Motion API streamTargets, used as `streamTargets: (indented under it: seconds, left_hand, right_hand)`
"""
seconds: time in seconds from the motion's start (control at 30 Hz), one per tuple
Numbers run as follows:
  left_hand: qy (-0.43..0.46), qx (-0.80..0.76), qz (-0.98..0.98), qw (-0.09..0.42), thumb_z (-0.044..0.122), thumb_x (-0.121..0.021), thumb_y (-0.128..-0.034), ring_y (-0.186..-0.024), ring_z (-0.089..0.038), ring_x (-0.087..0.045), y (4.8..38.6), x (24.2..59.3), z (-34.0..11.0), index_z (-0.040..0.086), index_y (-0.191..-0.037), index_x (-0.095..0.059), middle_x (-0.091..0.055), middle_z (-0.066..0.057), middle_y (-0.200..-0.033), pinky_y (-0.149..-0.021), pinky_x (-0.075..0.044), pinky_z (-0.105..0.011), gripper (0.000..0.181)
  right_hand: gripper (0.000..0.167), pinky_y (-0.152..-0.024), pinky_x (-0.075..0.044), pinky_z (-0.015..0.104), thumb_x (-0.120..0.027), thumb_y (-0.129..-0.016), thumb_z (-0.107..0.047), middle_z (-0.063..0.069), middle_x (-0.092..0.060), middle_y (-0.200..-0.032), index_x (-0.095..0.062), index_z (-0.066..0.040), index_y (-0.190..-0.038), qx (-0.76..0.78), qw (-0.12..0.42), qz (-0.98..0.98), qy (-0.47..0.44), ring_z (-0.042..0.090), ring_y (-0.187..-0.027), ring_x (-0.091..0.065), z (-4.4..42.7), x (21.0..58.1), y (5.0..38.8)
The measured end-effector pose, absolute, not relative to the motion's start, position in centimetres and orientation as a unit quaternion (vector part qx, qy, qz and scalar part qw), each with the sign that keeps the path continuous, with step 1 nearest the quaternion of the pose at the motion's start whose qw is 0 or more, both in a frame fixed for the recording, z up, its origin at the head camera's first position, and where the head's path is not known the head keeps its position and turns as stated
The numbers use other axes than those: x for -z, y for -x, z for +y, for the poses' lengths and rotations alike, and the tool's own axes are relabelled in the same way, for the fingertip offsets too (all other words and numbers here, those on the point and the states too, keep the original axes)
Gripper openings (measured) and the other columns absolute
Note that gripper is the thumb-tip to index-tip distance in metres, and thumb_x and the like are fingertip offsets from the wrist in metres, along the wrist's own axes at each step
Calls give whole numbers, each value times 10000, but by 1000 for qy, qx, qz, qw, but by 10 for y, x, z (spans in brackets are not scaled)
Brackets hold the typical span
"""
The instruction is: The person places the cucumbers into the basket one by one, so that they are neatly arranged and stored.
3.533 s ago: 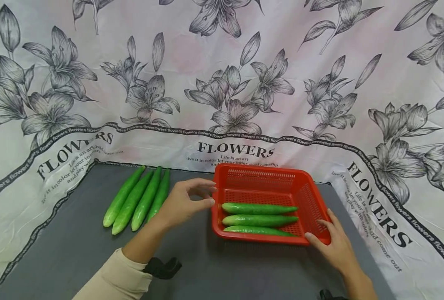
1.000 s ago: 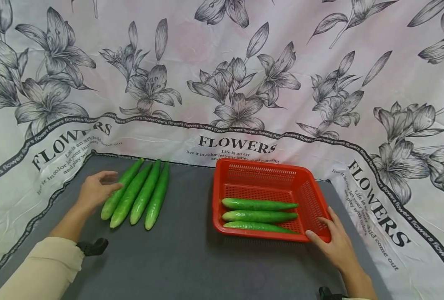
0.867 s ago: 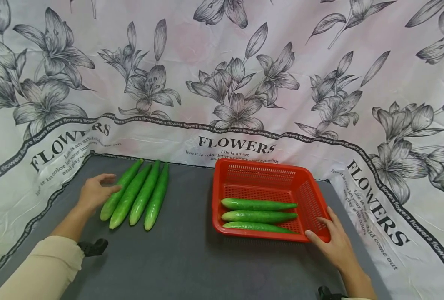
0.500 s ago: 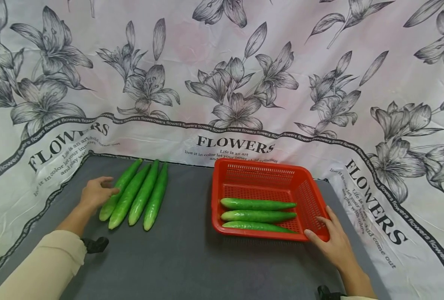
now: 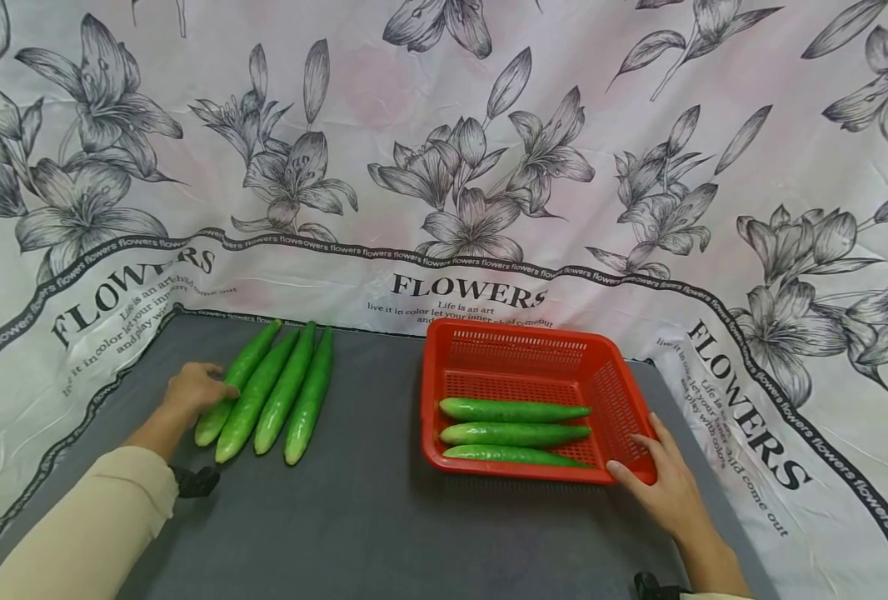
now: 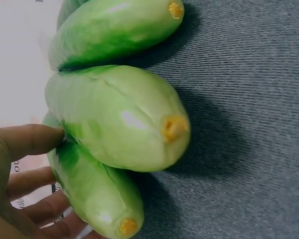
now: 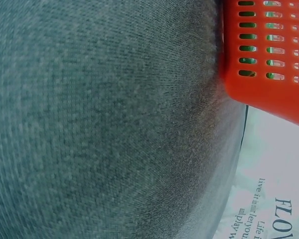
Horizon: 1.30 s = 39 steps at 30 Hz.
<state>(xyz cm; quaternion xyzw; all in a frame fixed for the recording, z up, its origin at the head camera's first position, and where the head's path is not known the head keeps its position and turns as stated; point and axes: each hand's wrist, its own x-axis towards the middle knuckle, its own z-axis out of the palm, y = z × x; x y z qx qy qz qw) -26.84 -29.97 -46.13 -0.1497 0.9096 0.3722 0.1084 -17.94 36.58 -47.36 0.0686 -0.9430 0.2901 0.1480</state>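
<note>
At eight o'clock, left grip (image 5: 198, 388): grasping outermost cucumber (image 5: 249, 358).
At four, right grip (image 5: 665, 483): clasping basket rim (image 5: 431, 392).
Between: ribbed table (image 5: 361, 500).

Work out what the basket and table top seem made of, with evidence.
Basket: probably plastic, smooth with a slight sheen; its evenly slotted red walls look moulded.
Table top: seemingly covered in matt grey fabric; both wrist views show fine thread-like ribbing. What lies underneath is hidden.
</note>
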Motion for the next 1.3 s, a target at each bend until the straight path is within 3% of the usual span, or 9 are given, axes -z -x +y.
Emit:
streamTargets:
  seconds: [0.23, 0.83, 1.2, 1.3]
  left_hand:
    - [158, -357, 912, 126, 138, -697, -852, -1201, -598, -306, 269, 457, -297, -188, -1336, -405, -316, -416, -1357, -953, -380, -595, 652]
    - [138, -357, 916, 119, 161, -699, -873, -1249, -623, -160, 260, 447, -306, -159, -1375, -380, -282, -399, -1393, -956, -356, -623, 676]
    - [137, -338, 924, 114, 182, -724, -855, -1220, -605, -255, 256, 428, -303, -129, -1371, -419, -294, -386, -1400, -924, -384, -618, 675]
    - [136, -346, 921, 116, 183, -723, -856, -1173, -579, -346, 255, 423, -301, -119, -1378, -418, -295, -386, -1401, -813, -477, -547, 676]
  right_hand:
    - [565, -902, -315, 645, -732, -853, -336, 158, -206, -1559, -567, 39, -1243, -289, 139, -945, -62, 480, -1303, -297, 366, 473, 179]
    - [568, -906, -311, 649, -743, -843, -329, 155, -200, -1561, -568, 45, -1233, -298, 141, -942, -68, 485, -1313, -286, 365, 473, 178]
    - [569, -898, -312, 655, -725, -859, -348, 161, -186, -1565, -562, 52, -1230, -296, 137, -943, -68, 494, -1309, -283, 366, 476, 178]
    - [569, -901, -307, 656, -722, -861, -346, 168, -187, -1562, -559, 55, -1229, -298, 138, -942, -69, 499, -1305, -282, 367, 476, 179]
